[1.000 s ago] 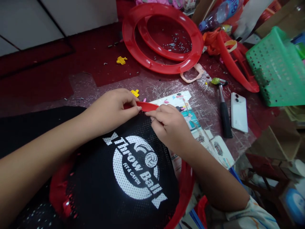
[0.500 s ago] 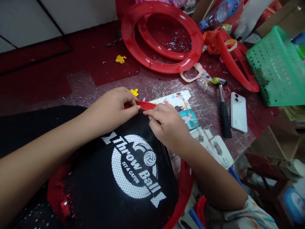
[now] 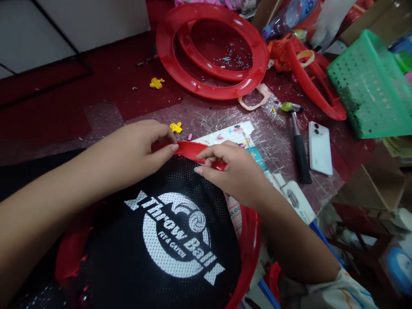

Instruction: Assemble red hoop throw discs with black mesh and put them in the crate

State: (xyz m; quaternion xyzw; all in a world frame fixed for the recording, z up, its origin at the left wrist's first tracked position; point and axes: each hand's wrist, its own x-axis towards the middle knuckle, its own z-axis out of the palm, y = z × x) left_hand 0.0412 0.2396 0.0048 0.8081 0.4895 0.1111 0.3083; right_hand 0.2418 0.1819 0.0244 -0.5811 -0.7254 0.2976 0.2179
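Black mesh fabric [image 3: 116, 253] printed with white "Throw Ball" lettering lies over a red plastic ring [image 3: 251, 240]. At the ring's far edge, my left hand [image 3: 141, 143] is closed, its thumb and fingers pinching the red rim beside the fabric's border. My right hand [image 3: 234, 167] is just to the right, at the same stretch of rim. Its index finger reaches over the red plastic while the thumb lies over the mesh, the two tips parted. The other right fingers are curled and partly hidden. Bare red rim shows between both hands.
Beyond lie large red rings [image 3: 212, 88] and small yellow plastic pieces [image 3: 156, 83]. A black-handled hammer [image 3: 301, 154] and a white phone [image 3: 321, 148] lie to the right, near a green basket [image 3: 357, 81]. Printed cards [image 3: 294, 199] stick out beside the fabric.
My right thumb and index finger have parted from their pinch at the fabric's edge. More red rim shows between the hands. The left hand keeps its pinch; the view has shifted slightly.
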